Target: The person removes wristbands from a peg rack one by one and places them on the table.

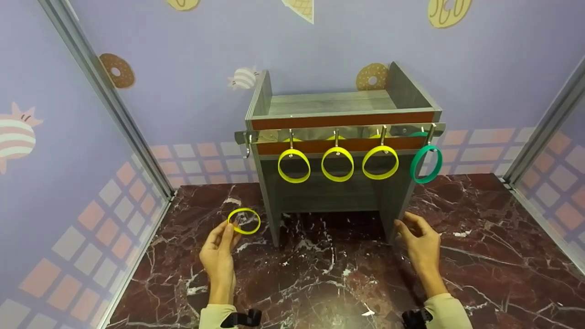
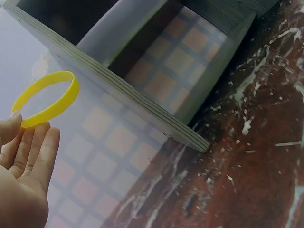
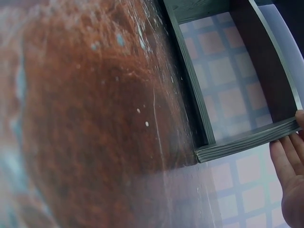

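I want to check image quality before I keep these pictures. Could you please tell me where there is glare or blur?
Head view: a pale sheen on the marble tabletop near the bottom middle; left wrist view: the yellow ring has fairly clear edges; right wrist view: the tabletop is blurred toward the left, the grey shelf looks crisper.

1. Yellow rings: four in all; three hung, one held.
2. Green ring: one.
3. Metal hooks: five.
4. Metal rail: one.
5. Shelf unit: one.
6. Worktop: one.
7. Hands: two; left hand, right hand.
8. Black wrist straps: two.
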Motion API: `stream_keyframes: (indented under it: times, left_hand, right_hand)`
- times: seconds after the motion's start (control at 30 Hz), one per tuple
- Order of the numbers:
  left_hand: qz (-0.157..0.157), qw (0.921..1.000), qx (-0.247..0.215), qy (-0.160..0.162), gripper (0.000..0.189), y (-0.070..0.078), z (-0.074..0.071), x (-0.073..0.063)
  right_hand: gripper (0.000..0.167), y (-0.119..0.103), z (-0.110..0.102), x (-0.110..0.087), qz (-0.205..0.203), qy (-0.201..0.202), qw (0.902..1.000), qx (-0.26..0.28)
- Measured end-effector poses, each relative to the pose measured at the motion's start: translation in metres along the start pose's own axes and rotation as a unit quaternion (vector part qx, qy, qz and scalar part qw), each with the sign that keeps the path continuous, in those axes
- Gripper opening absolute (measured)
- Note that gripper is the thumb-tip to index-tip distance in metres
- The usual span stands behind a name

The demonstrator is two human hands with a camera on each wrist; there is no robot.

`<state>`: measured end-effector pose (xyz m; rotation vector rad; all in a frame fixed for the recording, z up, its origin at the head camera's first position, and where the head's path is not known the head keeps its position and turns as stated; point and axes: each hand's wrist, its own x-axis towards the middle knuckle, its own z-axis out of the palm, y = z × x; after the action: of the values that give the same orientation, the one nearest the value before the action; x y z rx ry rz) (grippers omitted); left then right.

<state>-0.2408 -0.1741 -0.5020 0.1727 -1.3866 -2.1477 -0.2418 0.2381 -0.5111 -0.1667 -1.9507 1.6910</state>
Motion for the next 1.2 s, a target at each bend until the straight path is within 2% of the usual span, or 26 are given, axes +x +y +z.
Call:
stream_keyframes:
  times: [0.2, 0.4, 0.63, 0.9, 1.2]
  left_hand:
    - [-0.001, 0.9999, 0.008, 0.012, 0.015, -0.009, -0.005, 0.001]
    - [-0.01, 0.9994, 0.03, 0.017, 0.02, -0.015, -0.01, 0.001]
    - [-0.039, 0.9973, 0.059, 0.021, 0.025, -0.024, -0.016, -0.001]
    - [-0.096, 0.9899, 0.103, 0.016, 0.028, -0.033, -0.022, -0.004]
    - [-0.115, 0.9828, 0.145, 0.0, 0.028, -0.043, -0.026, -0.004]
  right_hand:
    - [0.029, -0.001, -0.001, -0.001, -0.007, 0.0, 0.9999, -0.012]
    - [0.03, 0.021, 0.0, 0.006, 0.0, 0.004, 0.9998, -0.019]
    - [0.032, 0.032, -0.003, 0.01, 0.002, 0.003, 1.0, 0.005]
    - [0.033, 0.031, -0.004, 0.011, -0.011, 0.0, 0.9998, -0.014]
    - [0.031, 0.031, -0.004, 0.01, -0.008, -0.001, 1.0, 0.002]
